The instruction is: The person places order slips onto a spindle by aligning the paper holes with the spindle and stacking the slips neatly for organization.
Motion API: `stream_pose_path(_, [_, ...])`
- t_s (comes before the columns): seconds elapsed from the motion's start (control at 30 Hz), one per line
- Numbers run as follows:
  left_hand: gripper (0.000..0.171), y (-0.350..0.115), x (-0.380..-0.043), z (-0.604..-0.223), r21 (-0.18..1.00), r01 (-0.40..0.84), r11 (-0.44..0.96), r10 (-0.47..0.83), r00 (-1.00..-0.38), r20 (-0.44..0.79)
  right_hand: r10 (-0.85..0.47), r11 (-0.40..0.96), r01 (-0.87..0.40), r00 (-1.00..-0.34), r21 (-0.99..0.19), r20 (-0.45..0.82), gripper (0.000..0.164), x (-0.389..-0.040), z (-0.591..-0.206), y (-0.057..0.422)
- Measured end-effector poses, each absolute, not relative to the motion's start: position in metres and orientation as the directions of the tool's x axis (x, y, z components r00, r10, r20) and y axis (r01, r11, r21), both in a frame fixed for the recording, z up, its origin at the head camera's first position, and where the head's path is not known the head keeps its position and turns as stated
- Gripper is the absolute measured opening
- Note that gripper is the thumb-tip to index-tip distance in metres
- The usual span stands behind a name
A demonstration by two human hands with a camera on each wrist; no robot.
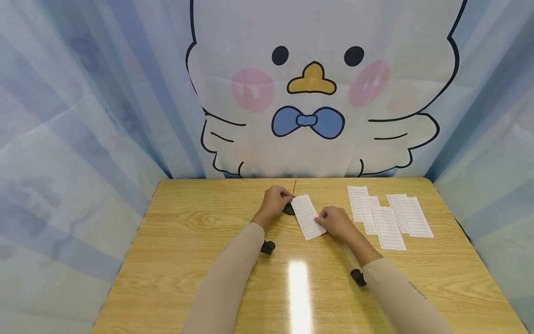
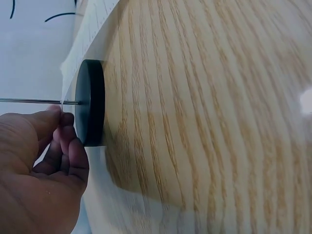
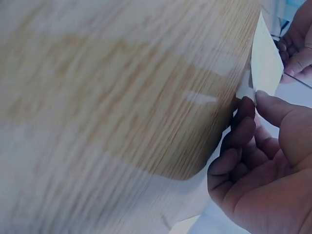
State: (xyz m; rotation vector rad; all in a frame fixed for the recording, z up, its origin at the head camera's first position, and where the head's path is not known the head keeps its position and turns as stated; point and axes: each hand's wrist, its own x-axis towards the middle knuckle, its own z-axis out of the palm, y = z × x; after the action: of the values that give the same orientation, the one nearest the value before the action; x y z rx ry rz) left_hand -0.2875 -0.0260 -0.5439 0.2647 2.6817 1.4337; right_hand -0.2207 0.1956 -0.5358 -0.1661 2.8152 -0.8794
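A lined white paper slip (image 1: 308, 218) slants over the table between the two hands. My left hand (image 1: 275, 200) pinches its upper left corner with thumb and forefinger, right beside the thin metal rod of a bill spike. The spike's round black base (image 2: 92, 103) stands on the table, partly covered by hand and slip in the head view. In the left wrist view the rod (image 2: 29, 101) meets the slip's corner close above the base. My right hand (image 1: 334, 221) pinches the slip's lower right edge between thumb and forefinger, its other fingers curled.
Several similar lined slips (image 1: 388, 227) lie overlapping in two groups on the right side of the wooden table (image 1: 187, 260). A cartoon-printed curtain (image 1: 308, 153) hangs behind the table's far edge. Black wrist cameras (image 1: 268, 247) sit on both forearms.
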Motion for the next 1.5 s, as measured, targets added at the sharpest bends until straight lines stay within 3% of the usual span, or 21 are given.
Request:
stream_pose_path(0.3, [0.008,-0.032,-0.284,-0.543,0.841,0.11,0.529,0.201,-0.98,0.002,-0.168,0.815,-0.065,-0.978,-0.575,-0.128,0.019,-0.218,-0.528,0.207])
stream_pose_path(0.7, [0.037,-0.042,-0.274,-0.539,0.827,0.086,0.555,0.263,-0.962,-0.076,-0.133,0.782,-0.053,-0.988,-0.621,-0.083,0.028,-0.208,-0.515,0.251])
stream_pose_path(1.3, [0.066,-0.046,-0.273,-0.547,0.737,0.226,0.637,0.369,-0.929,-0.035,-0.036,0.763,0.022,-0.996,-0.646,-0.076,0.066,-0.193,-0.511,0.339])
stream_pose_path(1.5, [0.069,-0.046,-0.273,-0.551,0.694,0.215,0.687,0.354,-0.933,-0.062,0.015,0.772,0.075,-0.995,-0.631,-0.1,0.075,-0.19,-0.516,0.366])
